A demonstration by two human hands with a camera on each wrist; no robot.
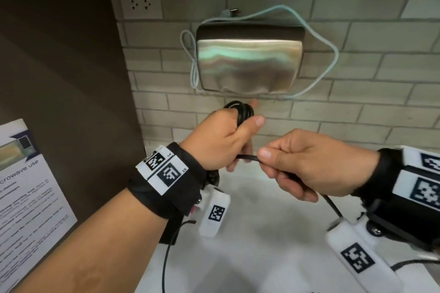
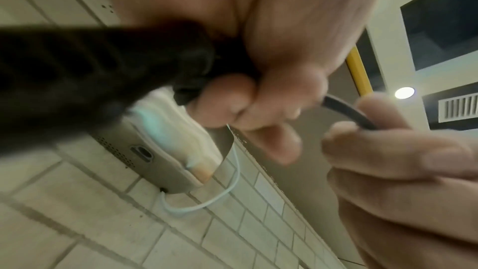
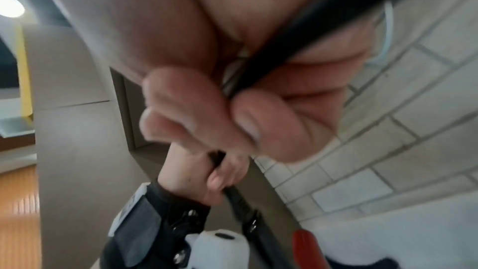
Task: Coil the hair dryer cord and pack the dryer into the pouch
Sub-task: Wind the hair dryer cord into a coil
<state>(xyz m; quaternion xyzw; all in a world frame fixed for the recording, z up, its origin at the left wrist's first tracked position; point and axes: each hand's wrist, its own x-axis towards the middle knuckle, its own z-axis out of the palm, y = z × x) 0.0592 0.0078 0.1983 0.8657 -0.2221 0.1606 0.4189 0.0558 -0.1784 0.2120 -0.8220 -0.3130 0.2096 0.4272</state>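
Note:
My left hand [image 1: 223, 143] grips a coil of black hair dryer cord [image 1: 240, 112] wound over its fingers, held up in front of the tiled wall. A blurred black part [image 2: 90, 73], apparently the dryer, hangs below that hand, and its ribbed cord end [image 3: 240, 201] shows in the right wrist view. My right hand [image 1: 302, 164] pinches the loose stretch of cord [image 1: 247, 157] between thumb and fingers, just right of the left hand. The cord runs on down behind the right wrist. The shiny iridescent pouch [image 1: 247, 62] leans against the wall above both hands.
A pale blue cable [image 1: 333, 54] loops around the pouch. A white wall socket [image 1: 140, 5] sits at the upper left. A dark cabinet side [image 1: 59, 54] stands to the left with a printed notice [image 1: 23, 197] on it. The white counter [image 1: 262, 233] lies below the hands.

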